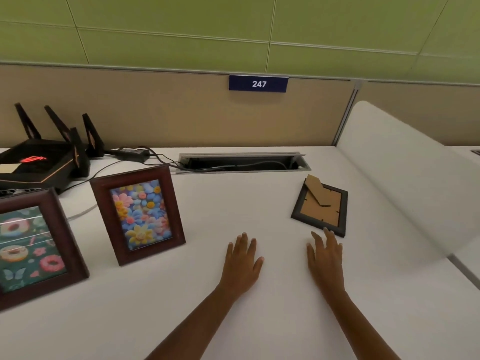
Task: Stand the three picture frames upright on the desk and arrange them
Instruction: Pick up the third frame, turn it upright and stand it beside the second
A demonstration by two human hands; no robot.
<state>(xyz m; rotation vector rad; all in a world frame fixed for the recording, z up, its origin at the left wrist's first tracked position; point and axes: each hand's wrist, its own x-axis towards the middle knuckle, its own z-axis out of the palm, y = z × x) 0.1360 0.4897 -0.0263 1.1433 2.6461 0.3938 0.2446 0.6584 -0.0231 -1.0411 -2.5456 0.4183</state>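
Note:
Two dark wooden picture frames stand upright on the white desk (233, 320): the doughnut-picture frame (33, 245) at the far left, partly cut off, and the flower-picture frame (139, 213) beside it. A third, black frame (322, 207) lies face down at the right, its cardboard back and easel stand showing. My right hand (326, 255) is open, fingers spread, its fingertips at that frame's near edge. My left hand (241, 261) rests flat and open on the desk, holding nothing.
A black router (39, 162) with antennas, a power brick (130, 153) and cables sit at the back left. A cable slot (241, 162) opens in the desk's rear. A white divider (397, 183) borders the right side; a partition with sign 247 (258, 83) stands behind.

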